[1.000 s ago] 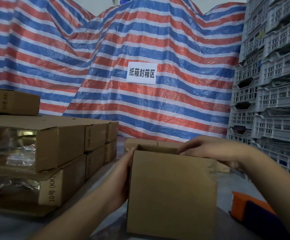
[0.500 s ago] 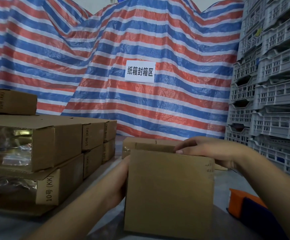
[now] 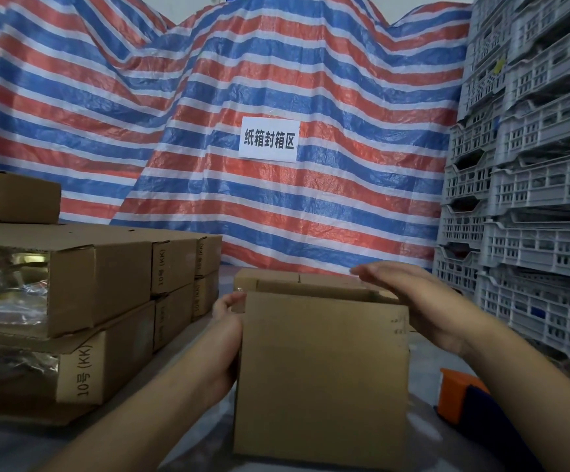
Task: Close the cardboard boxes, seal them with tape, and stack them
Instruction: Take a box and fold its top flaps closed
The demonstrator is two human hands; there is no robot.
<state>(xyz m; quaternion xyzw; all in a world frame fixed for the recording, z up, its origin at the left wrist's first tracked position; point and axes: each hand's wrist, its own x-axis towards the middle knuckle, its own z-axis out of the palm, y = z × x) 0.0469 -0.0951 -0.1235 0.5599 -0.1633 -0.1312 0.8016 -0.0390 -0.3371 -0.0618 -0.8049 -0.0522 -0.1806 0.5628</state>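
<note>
Left hand (image 3: pixel 224 338): bare, no glove, no ring seen; fingertips mostly hidden by cardboard.
Left forearm (image 3: pixel 147 407): bare to frame edge, no sleeve, no watch or band.
Right hand (image 3: pixel 423 301): bare, no glove, no ring seen.
Right forearm (image 3: pixel 529 379): bare to frame edge, no sleeve, no wrist strap.

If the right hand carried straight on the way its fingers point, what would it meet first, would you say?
Probably nothing at once: the right hand points left, above the open cardboard box. Further left stand the stacked boxes, though depth is unclear.
</note>
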